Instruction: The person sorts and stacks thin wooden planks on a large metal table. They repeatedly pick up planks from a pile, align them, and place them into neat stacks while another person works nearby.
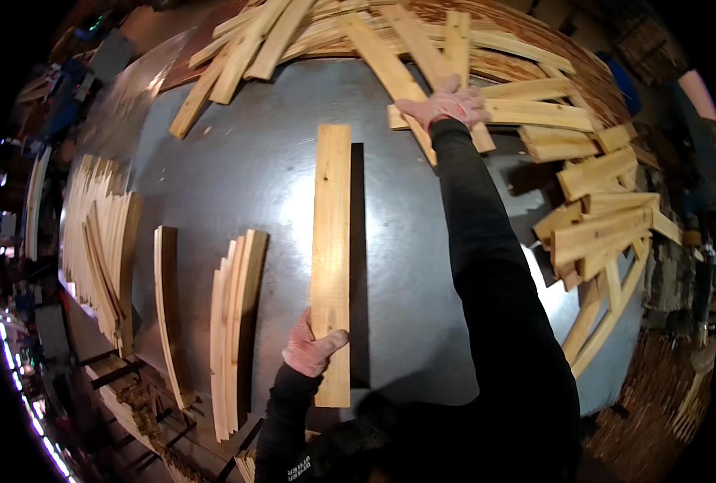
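My left hand [313, 348], in a pinkish work glove, grips a long pale wooden board [331, 225] near its close end, thumb across the top face. The board points straight away from me, and its dark shadow falls to its right. My right arm is stretched to the far side, and my right hand [446, 105], gloved too, rests on the loose boards with its fingers spread. Just under and beside it are a crosswise board [539, 115] and a slanting board [386, 72]. Whether the palm presses on one board or several is hidden.
A grey metal table [237, 161] lies under the work. To the left stand a large stack of boards [100, 241], a single board [169, 314] and a small row of boards [235, 338]. Jumbled boards [603, 233] pile along the right edge, more boards [249, 48] at the far edge.
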`<state>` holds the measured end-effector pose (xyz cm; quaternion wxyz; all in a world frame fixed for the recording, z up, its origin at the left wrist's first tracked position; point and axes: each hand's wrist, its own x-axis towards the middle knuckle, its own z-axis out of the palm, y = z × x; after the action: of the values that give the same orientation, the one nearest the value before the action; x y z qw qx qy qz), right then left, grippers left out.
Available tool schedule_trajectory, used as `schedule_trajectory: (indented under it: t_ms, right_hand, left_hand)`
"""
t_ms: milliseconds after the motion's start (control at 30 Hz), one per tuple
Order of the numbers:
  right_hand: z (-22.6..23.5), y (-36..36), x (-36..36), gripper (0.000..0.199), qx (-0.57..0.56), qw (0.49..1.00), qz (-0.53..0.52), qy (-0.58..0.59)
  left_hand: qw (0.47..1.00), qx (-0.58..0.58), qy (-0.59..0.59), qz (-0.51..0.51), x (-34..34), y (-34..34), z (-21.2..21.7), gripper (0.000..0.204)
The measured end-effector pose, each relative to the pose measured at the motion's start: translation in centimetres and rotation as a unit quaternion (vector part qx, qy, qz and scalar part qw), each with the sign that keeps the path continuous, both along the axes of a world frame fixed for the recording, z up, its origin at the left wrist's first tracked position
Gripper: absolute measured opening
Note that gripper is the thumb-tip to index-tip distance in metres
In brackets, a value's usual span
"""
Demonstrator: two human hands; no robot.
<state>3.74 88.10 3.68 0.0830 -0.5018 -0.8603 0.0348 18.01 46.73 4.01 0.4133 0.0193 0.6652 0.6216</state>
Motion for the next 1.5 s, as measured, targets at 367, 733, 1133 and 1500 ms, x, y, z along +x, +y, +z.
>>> schedule_trajectory:
  t_ms: [367, 733, 1133, 1500]
  right_hand:
    - [-7.4, -2.8, 9.3, 0.116, -0.222, 0.968, 0.000, 0.114]
    - [-6.3, -17.1, 26.6, 0.064, -0.533, 0.794, 0.138, 0.257]
    - [-3.4, -18.7, 33.0, 0.054, -0.520, 0.837, 0.021, 0.171]
    - [-4.7, -26.7, 33.4, 0.067, -0.421, 0.875, 0.157, 0.180]
  left_hand:
    - [0.991, 0.010, 0.018, 0.135, 1.8, -2.1, -8.9, 0.044]
    - [0.901, -0.355, 0.244, -0.053, -4.1, 7.9, -5.3, 0.065]
    - [0.801, -0.489, 0.287, -0.191, 4.9, 8.8, -4.6, 0.120]
    - [0.998, 0.043, 0.009, 0.053, 6.5, 0.5, -11.5, 0.050]
